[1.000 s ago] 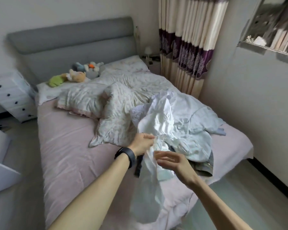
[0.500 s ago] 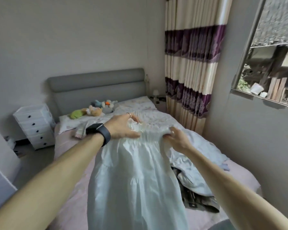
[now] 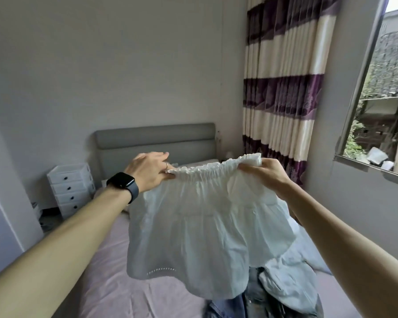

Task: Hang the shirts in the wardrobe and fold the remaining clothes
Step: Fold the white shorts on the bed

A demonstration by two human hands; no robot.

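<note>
Garment (image 3: 205, 230), white, held up in the air by its gathered waistband (image 3: 207, 174). We note the left grip (image 3: 147, 171) pinching one end and the right grip (image 3: 260, 171) curled round the other end. Waistband runs level between the two grips; fabric hangs free below them, over the bed (image 3: 115, 271). Below the right grip, on the bed: pale blue cloth (image 3: 285, 283) touching jeans (image 3: 228, 306). Black watch (image 3: 123, 187) sits on the wrist behind the left grip.

place: home bedroom | signs: bed (image 3: 124, 260), padded headboard (image 3: 155, 140), striped curtain (image 3: 283, 76), drawers (image 3: 70, 189)
</note>
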